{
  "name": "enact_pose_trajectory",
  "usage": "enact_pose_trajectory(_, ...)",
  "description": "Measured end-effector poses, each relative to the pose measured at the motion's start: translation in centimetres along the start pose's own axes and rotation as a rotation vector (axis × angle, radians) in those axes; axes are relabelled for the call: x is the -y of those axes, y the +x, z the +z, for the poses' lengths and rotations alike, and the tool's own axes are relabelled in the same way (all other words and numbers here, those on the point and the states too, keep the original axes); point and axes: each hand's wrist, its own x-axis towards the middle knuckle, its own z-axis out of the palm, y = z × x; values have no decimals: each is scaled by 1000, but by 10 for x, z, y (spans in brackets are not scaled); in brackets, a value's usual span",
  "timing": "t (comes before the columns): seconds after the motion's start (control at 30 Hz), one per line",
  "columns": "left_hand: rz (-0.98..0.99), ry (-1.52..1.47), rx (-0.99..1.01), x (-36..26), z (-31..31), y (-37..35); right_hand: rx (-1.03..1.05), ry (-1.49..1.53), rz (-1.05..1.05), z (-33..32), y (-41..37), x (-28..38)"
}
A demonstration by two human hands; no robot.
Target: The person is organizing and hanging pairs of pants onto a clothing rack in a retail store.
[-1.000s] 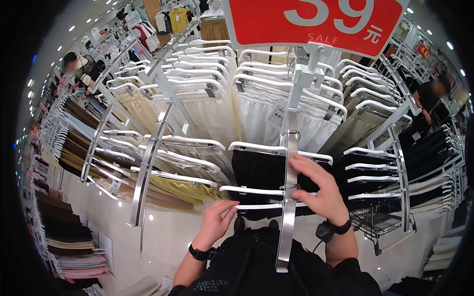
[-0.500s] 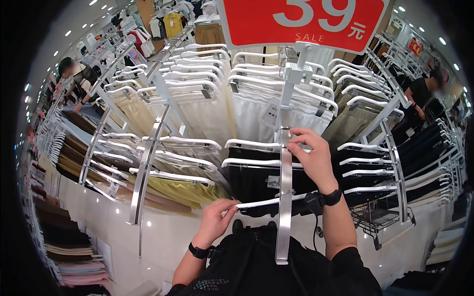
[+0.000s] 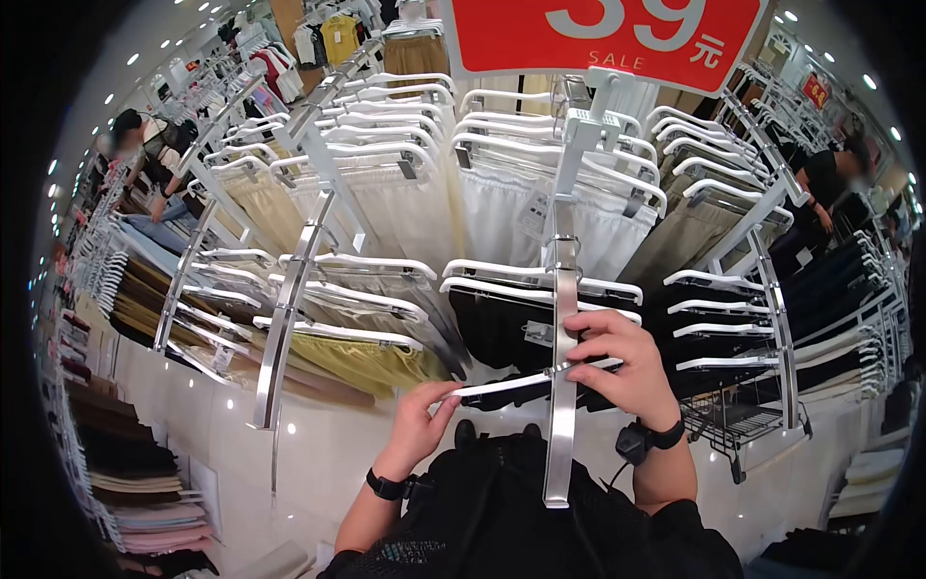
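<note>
A white hanger [image 3: 511, 384] with black pants below it hangs at the front of a metal display arm [image 3: 559, 425]. My left hand [image 3: 422, 417] pinches the hanger's left end between thumb and fingers. At the arm, my right hand [image 3: 625, 365] has its thumb and fingers closed about the hanger's hook, with the upper fingertips against the metal edge. Part of the hanger's right side is hidden behind this hand. Just behind hang black pants [image 3: 497, 323] on more white hangers, with a tag on one pair.
A red sale sign [image 3: 617, 43] stands above white pants [image 3: 497, 203]. Left, another metal arm [image 3: 280, 357] carries yellow-green pants [image 3: 362, 359]. A black cart [image 3: 728, 425] stands right. One person [image 3: 159, 154] is far left, another [image 3: 830, 183] far right.
My right hand has moved down along the metal arm, from its upper part to the front hanger's hook. My left hand stays on the hanger's end, and the view has shifted slightly.
</note>
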Motion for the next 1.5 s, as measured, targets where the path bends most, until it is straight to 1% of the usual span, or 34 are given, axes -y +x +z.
enact_pose_trajectory(0.03,-9,12,7,0,0,1,-32,-53,-36,5,-6,0)
enact_pose_trajectory(0.2,4,-7,14,5,2,6,-77,-63,18,13,-10,6)
enact_pose_trajectory(0.27,13,-6,26,4,1,9,-125,-48,57,16,-10,7)
enact_pose_trajectory(0.3,-8,-9,47,2,1,9,-130,-51,67,17,-9,8)
enact_pose_trajectory(0.37,-30,-10,61,2,1,10,-162,-114,35,16,0,6)
enact_pose_trajectory(0.4,-4,-13,51,5,2,10,-163,-116,40,16,4,5)
enact_pose_trajectory(0.47,21,-14,39,6,3,11,-262,-248,27,17,16,-1)
enact_pose_trajectory(0.5,22,-18,-28,6,3,12,-299,-219,106,18,24,-6)
enact_pose_trajectory(0.53,21,-20,-96,6,3,12,-299,-219,106,19,27,-9)
enact_pose_trajectory(0.6,10,-22,-128,9,-1,12,-351,-174,164,22,32,-12)
enact_pose_trajectory(0.67,-14,-26,-184,11,-5,11,-354,-208,136,23,34,-12)
enact_pose_trajectory(0.73,-28,-52,-158,20,-9,7,-394,-194,178,26,37,-12)
enact_pose_trajectory(0.77,-29,-55,-162,21,-11,7,-408,-288,114,26,37,-9)
enact_pose_trajectory(0.8,-32,-59,-172,23,-13,6,-403,-288,110,29,38,-5)
enact_pose_trajectory(0.87,-18,-56,-196,21,-16,7,-406,-378,22,31,29,5)
enact_pose_trajectory(0.9,-16,-41,-243,24,-25,4,-318,-256,-101,33,17,21)
enact_pose_trajectory(0.93,-16,-42,-242,23,-25,9,-321,-254,-53,35,17,29)
enact_pose_trajectory(0.97,17,-48,-282,24,-28,11,-231,-171,-122,33,10,39)
enact_pose_trajectory(1.0,28,-32,-353,28,-40,4,15,61,-181,33,4,54)
enact_pose_trajectory(1.03,28,-33,-352,29,-40,10,-20,44,-211,37,4,55)
enact_pose_trajectory(1.07,37,-1,-382,30,-45,7,123,113,-180,36,2,59)
enact_pose_trajectory(1.13,24,46,-430,33,-57,6,272,146,-92,51,-2,59)
enact_pose_trajectory(1.17,104,129,-461,33,-62,8,294,171,-99,54,-3,61)
enact_pose_trajectory(1.2,187,212,-488,34,-68,9,294,57,-86,54,-2,63)
enact_pose_trajectory(1.23,204,253,-503,37,-73,10,289,-61,-77,57,-1,64)
enact_pose_trajectory(1.27,196,267,-517,38,-78,13,216,-63,-96,64,-2,64)
enact_pose_trajectory(1.33,260,414,-541,38,-87,16,215,-101,-75,65,-2,67)
enact_pose_trajectory(1.37,215,443,-518,43,-91,15,222,-96,-86,66,-3,68)
enact_pose_trajectory(1.4,211,450,-527,46,-94,15,197,-93,-63,68,-3,68)
enact_pose_trajectory(1.47,130,606,-512,50,-99,17,174,-88,-43,71,-4,69)
enact_pose_trajectory(1.5,106,622,-480,58,-102,17,158,-79,-19,72,-4,70)
